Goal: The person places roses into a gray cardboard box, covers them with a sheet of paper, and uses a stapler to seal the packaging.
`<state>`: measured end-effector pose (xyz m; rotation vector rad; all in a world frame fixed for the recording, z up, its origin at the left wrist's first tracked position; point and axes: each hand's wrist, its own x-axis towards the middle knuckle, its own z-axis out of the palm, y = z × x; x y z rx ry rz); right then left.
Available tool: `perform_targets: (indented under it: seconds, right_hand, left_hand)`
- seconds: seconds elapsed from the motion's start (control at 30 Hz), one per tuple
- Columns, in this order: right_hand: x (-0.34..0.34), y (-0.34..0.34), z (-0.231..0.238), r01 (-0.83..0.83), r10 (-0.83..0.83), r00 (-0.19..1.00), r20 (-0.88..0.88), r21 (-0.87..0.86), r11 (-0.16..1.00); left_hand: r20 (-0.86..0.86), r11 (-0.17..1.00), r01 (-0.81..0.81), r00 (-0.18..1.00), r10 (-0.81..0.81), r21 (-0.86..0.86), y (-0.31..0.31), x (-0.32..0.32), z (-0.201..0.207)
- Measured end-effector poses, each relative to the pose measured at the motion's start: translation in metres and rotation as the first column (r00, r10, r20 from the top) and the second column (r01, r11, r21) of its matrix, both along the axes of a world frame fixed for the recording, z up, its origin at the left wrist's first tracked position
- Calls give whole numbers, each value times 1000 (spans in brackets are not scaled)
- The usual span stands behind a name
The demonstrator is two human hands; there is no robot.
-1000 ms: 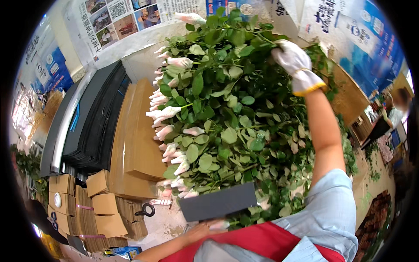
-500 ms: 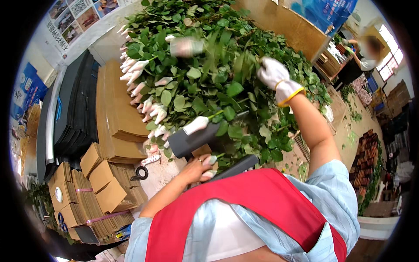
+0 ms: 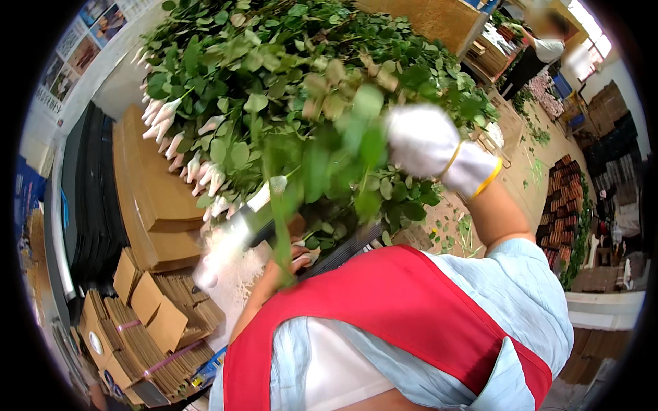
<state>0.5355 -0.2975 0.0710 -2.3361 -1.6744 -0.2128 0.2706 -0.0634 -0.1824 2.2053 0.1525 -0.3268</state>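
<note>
White knit, edged in yellow, covers the right hand, which from where I stand is a rounded, bunched shape, its grip clenched on a leafy flower stem. That stem is up in front of the red apron, above the near edge of a heaped pile of cut stems, its leaves smeared into soft green streaks. A blurred pale bud shows to the left, over the speckled worktop; I cannot tell whether it belongs to the same stem.

The left hand is bare, low against the apron and partly hidden behind a green streak. Its fingers lie beside a dark ribbed strip, but I cannot tell whether its grip is released or closed.

Along the pile's left side, pinkish-white buds taper out in a ragged row from matte, oval leaves. Beyond them lean smooth brown cardboard sheets, then a thick stack of black sheets. Nearer, small folded cartons are bound with thin pink straps. Across the room, a co-worker stands beside more flowers.
</note>
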Motion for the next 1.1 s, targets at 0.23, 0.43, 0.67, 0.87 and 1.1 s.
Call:
perform_targets:
  seconds: [0.23, 0.43, 0.67, 0.87, 1.1]
  right_hand:
    - [-3, -1, -160, 105, -166, 984, -57, -565, 818]
    - [-1, -6, -208, 61, -163, 984, -74, -717, 694]
    - [22, 20, -94, 271, -267, 954, -136, 7, 963]
    - [96, 139, -78, 408, -536, 721, -439, -356, 841]
    - [64, 11, 35, 346, -272, 871, -408, 118, 931]
  left_hand:
    - [122, 896, -178, 961, 247, -406, -7, -23, -88]
    - [348, 987, -148, 930, 118, 61, -27, -10, -16]
    - [209, 895, -165, 974, 83, 415, -21, -4, 1]
    - [426, 964, -236, 890, 164, 123, -25, 8, -15]
    - [323, 911, -407, 872, 368, 59, -34, -13, -33]
